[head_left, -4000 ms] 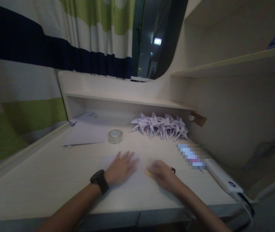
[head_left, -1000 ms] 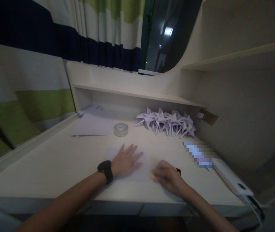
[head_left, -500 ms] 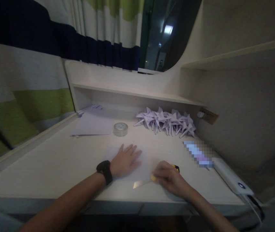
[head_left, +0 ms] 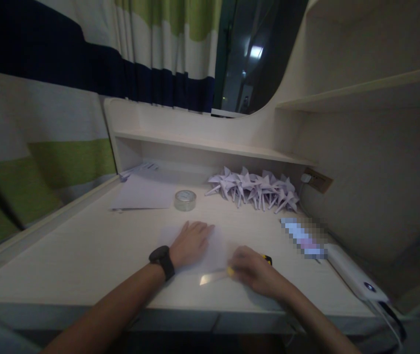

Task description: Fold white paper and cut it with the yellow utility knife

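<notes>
A white sheet of paper (head_left: 215, 250) lies on the pale desk (head_left: 84, 255) near its front edge. My left hand (head_left: 191, 242), with a black watch on the wrist, rests flat on the sheet with its fingers stretched out. My right hand (head_left: 254, 270) is closed round a yellow-and-black utility knife (head_left: 267, 259). The knife's shiny blade (head_left: 212, 278) sticks out to the left along the sheet's near edge, just in front of my left hand.
A roll of clear tape (head_left: 185, 200) and a stack of white paper (head_left: 143, 194) lie further back. A heap of folded paper pinwheels (head_left: 256, 189) sits under the low shelf. A white power bank (head_left: 355, 280) with cables lies at the right edge.
The knife's blade has come into sight and moved left along the sheet's near edge. My left hand's fingers have drawn closer together on the paper.
</notes>
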`<control>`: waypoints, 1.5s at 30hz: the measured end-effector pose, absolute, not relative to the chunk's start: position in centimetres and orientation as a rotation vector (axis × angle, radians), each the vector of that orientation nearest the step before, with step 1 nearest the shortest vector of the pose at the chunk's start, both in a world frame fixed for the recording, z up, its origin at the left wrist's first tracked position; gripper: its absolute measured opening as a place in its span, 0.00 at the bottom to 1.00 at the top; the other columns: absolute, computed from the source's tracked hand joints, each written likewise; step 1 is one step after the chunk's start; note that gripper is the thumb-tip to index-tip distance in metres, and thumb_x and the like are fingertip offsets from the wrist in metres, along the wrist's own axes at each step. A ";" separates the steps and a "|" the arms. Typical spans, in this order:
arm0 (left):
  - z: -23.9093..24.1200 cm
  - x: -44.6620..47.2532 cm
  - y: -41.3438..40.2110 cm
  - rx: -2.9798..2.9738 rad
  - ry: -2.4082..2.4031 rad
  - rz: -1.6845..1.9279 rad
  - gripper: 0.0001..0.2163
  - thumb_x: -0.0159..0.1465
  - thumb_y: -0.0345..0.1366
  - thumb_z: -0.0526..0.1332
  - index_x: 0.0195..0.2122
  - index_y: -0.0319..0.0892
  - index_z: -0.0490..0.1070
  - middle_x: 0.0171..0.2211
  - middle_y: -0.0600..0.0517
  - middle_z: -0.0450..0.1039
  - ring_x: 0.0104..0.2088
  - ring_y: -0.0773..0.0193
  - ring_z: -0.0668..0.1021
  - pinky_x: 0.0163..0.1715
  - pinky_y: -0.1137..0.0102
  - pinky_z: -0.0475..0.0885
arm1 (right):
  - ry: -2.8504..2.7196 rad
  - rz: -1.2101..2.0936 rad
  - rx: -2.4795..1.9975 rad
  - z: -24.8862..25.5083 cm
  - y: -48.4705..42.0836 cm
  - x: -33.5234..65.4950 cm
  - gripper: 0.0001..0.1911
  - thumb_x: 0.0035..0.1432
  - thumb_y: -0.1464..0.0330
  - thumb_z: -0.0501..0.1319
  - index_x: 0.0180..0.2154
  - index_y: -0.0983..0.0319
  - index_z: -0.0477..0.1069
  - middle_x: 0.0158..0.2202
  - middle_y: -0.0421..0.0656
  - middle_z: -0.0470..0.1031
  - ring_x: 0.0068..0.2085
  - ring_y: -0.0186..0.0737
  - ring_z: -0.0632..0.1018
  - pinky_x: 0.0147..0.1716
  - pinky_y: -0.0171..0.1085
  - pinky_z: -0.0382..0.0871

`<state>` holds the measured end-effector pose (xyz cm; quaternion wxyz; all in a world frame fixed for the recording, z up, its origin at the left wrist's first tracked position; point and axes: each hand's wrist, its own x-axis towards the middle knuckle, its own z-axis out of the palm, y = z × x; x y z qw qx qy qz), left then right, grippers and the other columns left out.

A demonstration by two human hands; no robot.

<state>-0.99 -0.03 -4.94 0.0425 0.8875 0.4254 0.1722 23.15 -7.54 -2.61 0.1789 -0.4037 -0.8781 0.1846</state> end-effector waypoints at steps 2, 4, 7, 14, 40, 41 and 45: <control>-4.9 -1.0 0.0 2.696 1.290 0.537 0.24 0.63 0.33 0.48 0.61 0.48 0.57 0.57 0.47 0.65 0.57 0.54 0.65 0.60 0.51 0.51 | -2.449 0.519 -1.157 -2.9 -7.3 23.1 0.10 0.59 0.70 0.60 0.43 0.61 0.75 0.39 0.46 0.70 0.41 0.41 0.72 0.42 0.38 0.65; -4.9 -1.0 0.1 2.683 1.281 0.539 0.24 0.63 0.33 0.48 0.61 0.47 0.57 0.56 0.47 0.65 0.56 0.54 0.66 0.60 0.52 0.51 | -2.421 0.521 -1.162 -3.1 -7.2 23.1 0.09 0.59 0.69 0.60 0.42 0.61 0.76 0.39 0.46 0.71 0.41 0.40 0.72 0.42 0.37 0.66; -5.2 -1.1 0.4 2.677 1.273 0.537 0.25 0.63 0.32 0.47 0.62 0.47 0.55 0.59 0.46 0.62 0.59 0.54 0.63 0.60 0.50 0.50 | -2.400 0.528 -1.146 -3.4 -7.2 23.2 0.09 0.59 0.68 0.61 0.42 0.61 0.75 0.38 0.45 0.71 0.40 0.40 0.72 0.40 0.37 0.66; -6.1 -1.4 1.4 2.656 1.220 0.487 0.28 0.63 0.31 0.47 0.65 0.48 0.49 0.64 0.48 0.56 0.64 0.52 0.55 0.62 0.48 0.43 | -2.411 0.563 -1.082 -3.7 -7.0 23.5 0.14 0.58 0.68 0.61 0.47 0.60 0.73 0.41 0.47 0.70 0.43 0.42 0.71 0.44 0.39 0.65; -2.4 2.2 4.0 2.823 1.064 0.306 0.28 0.54 0.32 0.57 0.59 0.47 0.62 0.58 0.47 0.66 0.55 0.51 0.70 0.54 0.58 0.62 | -3.071 0.521 -0.979 -1.9 -3.4 21.8 0.12 0.51 0.76 0.61 0.40 0.64 0.74 0.37 0.46 0.67 0.38 0.41 0.68 0.39 0.37 0.60; -2.1 2.4 4.1 2.822 1.080 0.305 0.28 0.54 0.32 0.57 0.58 0.48 0.63 0.56 0.47 0.68 0.53 0.51 0.71 0.52 0.58 0.63 | -3.070 0.530 -0.969 -1.9 -3.4 21.8 0.13 0.50 0.76 0.61 0.40 0.63 0.74 0.38 0.46 0.68 0.39 0.42 0.68 0.40 0.37 0.60; -1.3 2.5 4.1 2.796 1.179 0.388 0.33 0.50 0.31 0.58 0.60 0.45 0.61 0.48 0.44 0.74 0.47 0.49 0.75 0.46 0.59 0.68 | -3.065 0.545 -0.960 -1.9 -3.4 21.9 0.16 0.51 0.76 0.60 0.43 0.61 0.73 0.40 0.46 0.68 0.41 0.43 0.69 0.41 0.38 0.60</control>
